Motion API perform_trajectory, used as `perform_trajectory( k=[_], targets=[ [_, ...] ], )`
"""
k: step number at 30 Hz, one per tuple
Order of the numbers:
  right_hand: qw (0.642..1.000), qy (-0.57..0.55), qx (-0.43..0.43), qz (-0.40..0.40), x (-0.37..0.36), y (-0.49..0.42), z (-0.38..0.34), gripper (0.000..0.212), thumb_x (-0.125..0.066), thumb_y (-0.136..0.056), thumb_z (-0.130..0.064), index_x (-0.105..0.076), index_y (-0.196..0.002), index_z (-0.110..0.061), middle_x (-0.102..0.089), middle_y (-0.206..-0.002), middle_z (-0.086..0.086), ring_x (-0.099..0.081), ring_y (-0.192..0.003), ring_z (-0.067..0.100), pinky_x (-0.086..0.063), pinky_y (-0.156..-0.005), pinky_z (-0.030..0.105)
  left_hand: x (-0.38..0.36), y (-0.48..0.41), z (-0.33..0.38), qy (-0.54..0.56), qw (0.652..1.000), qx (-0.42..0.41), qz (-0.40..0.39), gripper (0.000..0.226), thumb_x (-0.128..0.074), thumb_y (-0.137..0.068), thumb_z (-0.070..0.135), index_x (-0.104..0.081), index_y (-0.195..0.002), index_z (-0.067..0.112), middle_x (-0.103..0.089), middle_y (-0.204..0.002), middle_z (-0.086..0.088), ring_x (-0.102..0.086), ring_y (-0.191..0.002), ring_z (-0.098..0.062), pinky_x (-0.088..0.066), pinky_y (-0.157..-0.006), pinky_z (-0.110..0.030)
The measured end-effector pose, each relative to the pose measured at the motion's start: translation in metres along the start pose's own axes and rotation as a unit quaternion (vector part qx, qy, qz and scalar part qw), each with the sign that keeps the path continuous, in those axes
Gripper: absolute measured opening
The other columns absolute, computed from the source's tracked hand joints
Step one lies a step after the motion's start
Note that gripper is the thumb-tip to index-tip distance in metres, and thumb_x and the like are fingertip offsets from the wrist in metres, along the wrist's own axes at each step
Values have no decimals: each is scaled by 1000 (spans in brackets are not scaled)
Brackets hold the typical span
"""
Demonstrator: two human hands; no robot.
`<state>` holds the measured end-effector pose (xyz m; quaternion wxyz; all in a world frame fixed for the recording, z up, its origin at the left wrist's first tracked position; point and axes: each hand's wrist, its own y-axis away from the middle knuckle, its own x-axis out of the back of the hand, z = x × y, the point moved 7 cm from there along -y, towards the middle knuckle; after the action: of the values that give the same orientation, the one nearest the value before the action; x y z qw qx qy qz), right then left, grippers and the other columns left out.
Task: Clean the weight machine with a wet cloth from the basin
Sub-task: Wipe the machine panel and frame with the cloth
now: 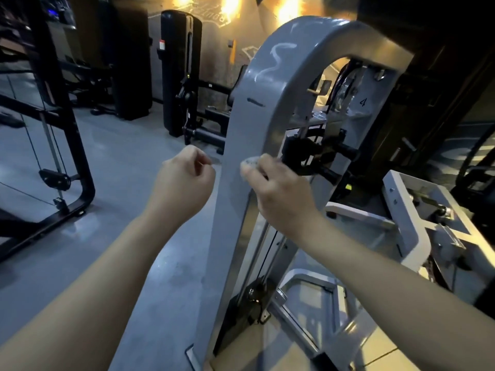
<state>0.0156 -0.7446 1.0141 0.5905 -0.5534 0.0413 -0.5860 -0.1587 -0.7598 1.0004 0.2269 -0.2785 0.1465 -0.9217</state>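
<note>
The weight machine's grey arched frame (249, 116) stands upright in the middle of the view, with pale wet streaks near its top. My right hand (278, 191) holds a small whitish cloth (249, 164) bunched in its fingers and presses it against the frame's front edge at mid height. Just left of the frame, my left hand (184, 180) hovers with its fingers curled in, nothing visible inside them, and does not touch the machine. Behind the frame I can see a black clamp and the cable guide rods. No basin is in view.
A black cable-machine frame (67, 145) stands at the left. A black padded machine (179, 76) is at the back. Grey machine parts and a base frame (407, 210) crowd the right. Grey floor (120, 162) lies between the machines.
</note>
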Motion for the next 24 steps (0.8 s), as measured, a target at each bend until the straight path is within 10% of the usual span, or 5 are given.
perform_trajectory(
  k=[5, 8, 13, 19, 24],
  targets=[
    [963, -201, -113, -140, -22, 41, -4, 26, -63, -97, -12, -67, -118, -25, -52, -102, -8, -63, -81, 22, -54, -57, 39, 3, 17, -7, 12, 999, 11, -32, 12, -54, -94, 17, -64, -94, 23, -67, -74, 3, -57, -60, -18, -44, -53, -31],
    [835, -428, -318, -139, -2, 52, 13, 18, -55, -107, -25, -72, -114, -29, -67, -89, -14, -69, -83, 12, -59, -76, 31, -6, 29, -7, 69, 995, 26, -67, 15, -53, -94, 15, -65, -94, 24, -72, -81, -3, -61, -61, -14, -50, -53, -27],
    [682, -525, -491, -134, 11, 88, 15, 16, -56, -105, -21, -71, -112, -16, -70, -77, 0, -61, -55, 15, -47, -49, 24, -43, 55, 0, 201, 967, 17, -157, 13, -61, -95, 13, -66, -94, 25, -71, -87, -6, -69, -82, -25, -59, -79, -47],
    [561, -623, -542, -65, 13, 112, 14, 13, -63, -97, -13, -68, -107, -7, -70, -89, 12, -68, -64, 22, -54, -53, 25, -81, 77, 20, 250, 939, -24, -234, 31, -82, -86, 38, -64, -104, 21, -69, -89, 2, -69, -82, -18, -58, -68, -29],
    [499, -686, -523, -79, 2, 111, 32, 28, -64, -88, -17, -69, -111, -1, -71, -96, 20, -67, -80, 31, -58, -61, 32, -91, 65, 10, 340, 908, 72, -234, 17, -75, -92, 14, -67, -105, 5, -71, -95, -16, -67, -82, -31, -59, -75, -37]
  ],
)
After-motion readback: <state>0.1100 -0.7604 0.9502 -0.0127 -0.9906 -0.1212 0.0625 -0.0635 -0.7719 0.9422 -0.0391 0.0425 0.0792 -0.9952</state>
